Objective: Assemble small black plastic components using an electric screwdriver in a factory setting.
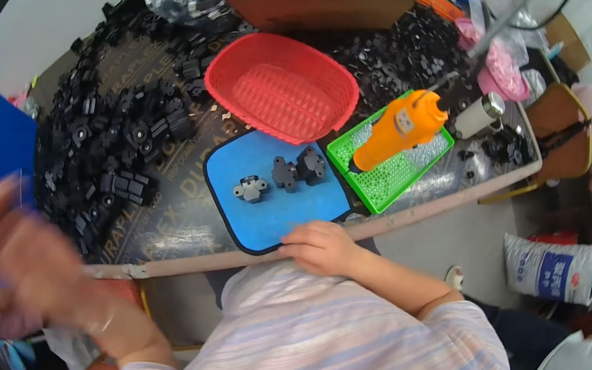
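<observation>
On the tabletop lies a blue mat (267,219) with a black edge. Three small parts rest on it: a grey-and-black lobed part (251,189), a black lobed part (284,174) and a taller black block-like part (311,165). My right hand (321,248) rests at the mat's near edge by the table rim, fingers loosely bent and lying down, with nothing visible in it. Off the table's left front corner, my left hand (30,251) is raised and smeared by motion; its fingers cannot be made out.
Heaps of black parts (88,129) cover the table's left side. Behind the mat sits a red basket (280,89). A green tray (380,191) stands right of it, under an orange power screwdriver (397,131). Farther back are a cardboard box (317,2) and a white bottle (480,115).
</observation>
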A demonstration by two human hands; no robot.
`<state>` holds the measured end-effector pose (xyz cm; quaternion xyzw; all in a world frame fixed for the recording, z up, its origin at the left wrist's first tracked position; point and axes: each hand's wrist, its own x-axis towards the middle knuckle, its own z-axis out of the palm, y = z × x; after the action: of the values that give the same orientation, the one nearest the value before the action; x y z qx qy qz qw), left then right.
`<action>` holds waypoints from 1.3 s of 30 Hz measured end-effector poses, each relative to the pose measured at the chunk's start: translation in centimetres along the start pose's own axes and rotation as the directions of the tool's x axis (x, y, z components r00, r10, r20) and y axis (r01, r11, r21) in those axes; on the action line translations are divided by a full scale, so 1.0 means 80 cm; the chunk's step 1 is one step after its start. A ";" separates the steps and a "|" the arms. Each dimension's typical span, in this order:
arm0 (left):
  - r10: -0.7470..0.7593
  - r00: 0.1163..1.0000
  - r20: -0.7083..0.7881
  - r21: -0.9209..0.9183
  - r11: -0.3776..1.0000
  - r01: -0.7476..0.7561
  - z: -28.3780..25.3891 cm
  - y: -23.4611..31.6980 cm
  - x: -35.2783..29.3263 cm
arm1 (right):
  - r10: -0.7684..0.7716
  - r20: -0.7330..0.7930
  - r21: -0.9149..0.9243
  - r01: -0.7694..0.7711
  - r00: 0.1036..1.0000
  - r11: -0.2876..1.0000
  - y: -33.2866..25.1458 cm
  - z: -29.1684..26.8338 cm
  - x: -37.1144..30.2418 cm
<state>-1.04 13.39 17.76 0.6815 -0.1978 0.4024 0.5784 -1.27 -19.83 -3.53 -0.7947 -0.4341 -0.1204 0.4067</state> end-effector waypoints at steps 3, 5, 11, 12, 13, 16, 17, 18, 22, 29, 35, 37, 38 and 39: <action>-0.517 0.849 0.110 0.358 0.817 0.452 0.061 -0.188 -0.080 | -0.185 -0.323 -0.269 0.097 0.928 0.958 -0.002 -0.048 -0.015; -0.584 0.798 0.147 0.663 0.657 0.359 0.069 -0.242 -0.106 | -0.169 -0.378 -0.543 -0.071 0.910 0.837 0.011 -0.110 -0.034; -0.476 0.857 0.199 0.946 0.320 -0.042 0.127 -0.277 -0.081 | 0.353 -0.645 -0.244 -0.620 0.678 0.745 0.122 -0.235 0.004; -0.551 0.818 0.164 0.976 0.211 -0.054 0.140 -0.276 -0.072 | 0.375 -0.578 -0.361 -0.639 0.725 0.679 0.154 -0.243 0.002; -0.560 0.806 0.192 0.980 0.146 -0.133 0.145 -0.286 -0.071 | 0.387 -0.578 -0.397 -0.662 0.718 0.635 0.184 -0.249 0.002; -0.565 0.809 0.162 0.987 0.092 -0.134 0.156 -0.293 -0.076 | 0.664 -0.565 -0.445 -0.858 0.491 0.256 0.228 -0.266 0.039; -0.541 0.823 0.176 0.983 0.133 -0.123 0.157 -0.294 -0.080 | 0.700 -0.586 -0.483 -0.869 0.409 0.103 0.239 -0.274 0.049; -0.548 0.812 0.200 0.977 0.178 -0.120 0.160 -0.292 -0.082 | 0.794 -0.532 -0.454 -0.890 0.296 0.028 0.259 -0.288 0.053; -0.561 0.791 0.244 0.953 0.289 -0.089 0.147 -0.293 -0.092 | 0.813 -0.500 -0.448 -0.892 0.300 0.053 0.307 -0.316 0.071; -0.536 0.822 0.195 0.875 0.474 0.102 0.132 -0.247 -0.095 | 0.898 -0.362 -0.351 -0.929 0.250 0.117 0.409 -0.324 0.072; -0.529 0.830 0.178 0.776 0.594 0.212 0.098 -0.229 -0.113 | 0.864 -0.435 -0.406 -0.912 0.253 0.063 0.373 -0.316 0.091; -0.524 0.832 0.183 0.767 0.605 0.212 0.096 -0.227 -0.115 | 0.863 -0.415 -0.593 -0.805 0.288 -0.017 0.371 -0.312 0.106; -0.524 0.829 0.193 0.743 0.630 0.225 0.097 -0.225 -0.114 | 0.805 -0.476 -0.641 -0.767 0.354 -0.042 0.365 -0.312 0.110; -0.526 0.827 0.199 0.719 0.652 0.242 0.100 -0.220 -0.113 | 0.797 -0.485 -0.621 -0.783 0.361 -0.023 0.370 -0.319 0.114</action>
<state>9.07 8.51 -0.37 0.9335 0.0004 0.1665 0.3177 31.61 -42.22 1.75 -0.9800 0.1954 -0.0384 0.0009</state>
